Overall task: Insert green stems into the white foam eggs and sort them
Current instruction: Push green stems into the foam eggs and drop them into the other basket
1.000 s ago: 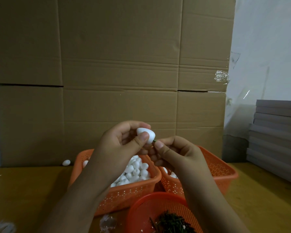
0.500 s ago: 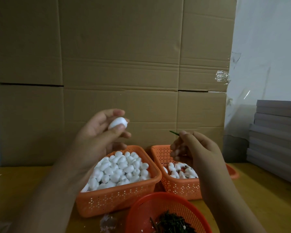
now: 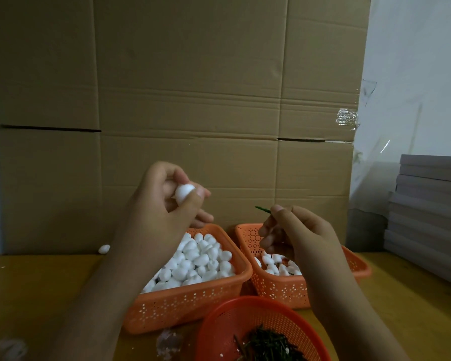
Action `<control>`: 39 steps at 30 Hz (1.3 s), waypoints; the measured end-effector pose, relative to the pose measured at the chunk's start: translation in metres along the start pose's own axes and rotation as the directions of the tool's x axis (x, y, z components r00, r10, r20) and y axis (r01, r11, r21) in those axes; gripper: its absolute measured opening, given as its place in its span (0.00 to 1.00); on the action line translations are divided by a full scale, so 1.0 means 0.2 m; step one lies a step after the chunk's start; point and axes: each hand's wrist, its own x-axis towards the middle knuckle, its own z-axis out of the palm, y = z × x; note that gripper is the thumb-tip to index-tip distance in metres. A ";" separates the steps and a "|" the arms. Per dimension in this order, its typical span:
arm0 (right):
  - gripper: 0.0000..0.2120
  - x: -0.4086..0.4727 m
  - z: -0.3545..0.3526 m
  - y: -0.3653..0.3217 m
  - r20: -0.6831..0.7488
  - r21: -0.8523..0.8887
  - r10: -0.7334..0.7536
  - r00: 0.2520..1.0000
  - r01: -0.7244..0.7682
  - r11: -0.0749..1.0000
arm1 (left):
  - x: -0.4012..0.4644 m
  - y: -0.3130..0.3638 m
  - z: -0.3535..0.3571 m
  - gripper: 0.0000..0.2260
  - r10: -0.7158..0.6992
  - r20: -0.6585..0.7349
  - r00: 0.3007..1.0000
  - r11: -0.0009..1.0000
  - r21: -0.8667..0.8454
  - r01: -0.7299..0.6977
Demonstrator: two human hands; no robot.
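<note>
Cardboard sheets (image 3: 193, 100) stand as a wall behind my wooden table (image 3: 24, 295), with a stack of grey boards (image 3: 432, 209) off to the right. My left hand (image 3: 164, 204) is raised above the left orange basket (image 3: 188, 300), its thumb and fingers curled round one white foam egg (image 3: 184, 192); the egg sits at my fingertips, its rounded end showing above the thumb. My right hand (image 3: 297, 235) is held up over the right orange basket (image 3: 279, 287), pinching a thin green stem (image 3: 263, 209) between thumb and forefinger, the free tip pointing left toward the egg. Stem and egg are apart, with open air between them, and the egg is a little higher than the stem's tip.

Under my left hand the basket is heaped with loose foam eggs (image 3: 201, 259). The other basket holds a thinner layer of eggs (image 3: 274, 264), partly hidden by my right wrist; whether they carry stems I cannot tell. Nearest me, a round red basket (image 3: 232, 324) holds a dark pile of green stems (image 3: 266, 345). One stray egg (image 3: 104, 248) lies on the table at the foot of the cardboard, well left of the baskets.
</note>
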 end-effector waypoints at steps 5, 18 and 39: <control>0.15 0.00 0.00 0.00 -0.006 0.005 -0.003 1.000 0.003 1.000 | 0.00 0.01 -0.05 0.11 -0.031 -0.062 0.998 0.999 0.022 0.032; 0.15 0.01 0.00 0.01 0.003 0.026 0.010 1.000 -0.010 1.000 | 0.00 0.06 -0.08 0.10 -0.261 0.109 0.959 0.814 -0.509 0.280; 0.15 0.00 0.00 0.01 0.020 0.020 0.009 1.000 -0.010 1.000 | 0.00 0.04 -0.07 0.17 -0.323 0.357 0.877 0.729 -0.496 0.471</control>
